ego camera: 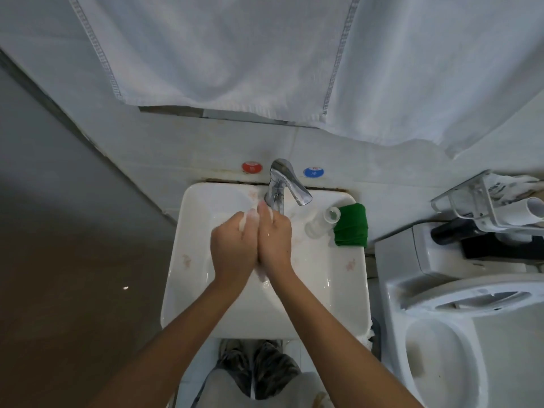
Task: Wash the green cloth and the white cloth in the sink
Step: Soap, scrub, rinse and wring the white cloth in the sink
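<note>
A: Where are the hands?

B: Both are over the sink (188, 260), pressed side against side just below the tap (284, 184). The left hand (234, 248) and the right hand (275, 241) squeeze the white cloth (250, 220) between them. Only bits of it show: a wet white lump at the fingers (266, 212) and a strip hanging under the wrists.

A: So the fingers are clenched?

B: Curled round the cloth, yes, on both hands. How tightly, I cannot tell.

A: And the green cloth?

B: Folded into a bundle on the sink's back right corner, the green cloth (351, 226) lies on the rim, out of the bowl. No hand touches it.

A: Anything beside it?

B: A clear cup (322, 222) lies tipped on the rim, touching the green cloth's left edge, its mouth towards the wall. I cannot tell what is in it.

A: What is in the bowl?

B: The hands hide most of it. I cannot tell whether water stands in it.

A: And around the sink?

B: A towel (235, 54) hangs on the wall above. A red dot (251, 167) and a blue dot (313, 172) flank the tap. A toilet (441, 348) stands to the right, with a rack (485, 201) above it holding a white tube.
</note>
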